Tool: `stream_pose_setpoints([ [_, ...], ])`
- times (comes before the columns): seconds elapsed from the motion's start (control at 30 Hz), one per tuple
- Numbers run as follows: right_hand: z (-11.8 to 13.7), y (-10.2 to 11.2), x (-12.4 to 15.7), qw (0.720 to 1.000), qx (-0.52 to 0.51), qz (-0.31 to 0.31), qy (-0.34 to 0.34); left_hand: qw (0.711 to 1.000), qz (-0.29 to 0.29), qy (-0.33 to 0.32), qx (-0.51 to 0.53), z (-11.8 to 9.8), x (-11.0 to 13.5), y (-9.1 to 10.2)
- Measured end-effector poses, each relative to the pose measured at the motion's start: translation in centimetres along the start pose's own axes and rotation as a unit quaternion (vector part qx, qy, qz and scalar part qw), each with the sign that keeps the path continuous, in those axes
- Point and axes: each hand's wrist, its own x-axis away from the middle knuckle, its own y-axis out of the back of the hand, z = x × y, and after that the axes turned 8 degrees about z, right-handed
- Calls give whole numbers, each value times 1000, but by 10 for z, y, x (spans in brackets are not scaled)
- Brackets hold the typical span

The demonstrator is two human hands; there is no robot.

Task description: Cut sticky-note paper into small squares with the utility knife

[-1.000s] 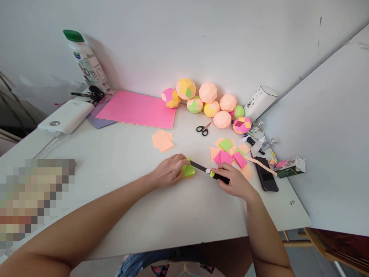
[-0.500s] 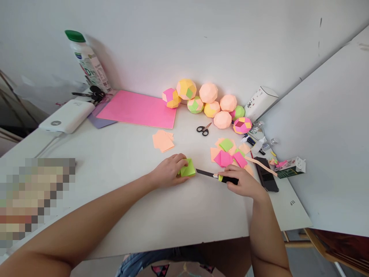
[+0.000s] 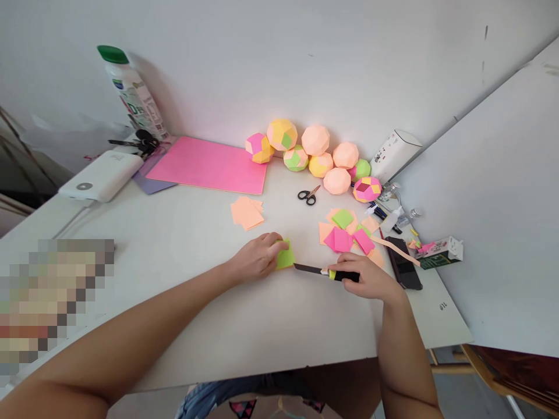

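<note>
Faceted paper balls [image 3: 315, 140], matte, mostly peach, rest near the wall [image 3: 209, 75]. Small carton [image 3: 448, 251] on its side; pink scraps [image 3: 425, 248] at one end, inside or beside, cannot tell. Green paper square [image 3: 286, 255] lies on the smooth white table [image 3: 305, 326]; left hand [image 3: 257, 259], fingers curled, grips its left part. Right hand [image 3: 367, 276] wraps the utility knife [image 3: 345, 276], blade tip at the paper's near right corner.
</note>
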Motion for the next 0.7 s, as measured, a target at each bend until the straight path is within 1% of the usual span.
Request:
stream_pose_setpoints([
  [0.07, 0, 0, 0, 1000, -11, 10, 0, 999, 41, 15, -18, -1, 0, 3],
  [0.13, -1, -1, 1, 1000, -20, 16, 1, 998, 57, 27, -22, -3, -1, 4],
  [0.37, 0, -1, 0, 1000, -8, 8, -4, 997, 62, 50, -12, -3, 0, 2],
  [0.7, 3, -1, 0, 1000, -3, 15, -8, 997, 57, 51, -6, -3, -1, 2],
])
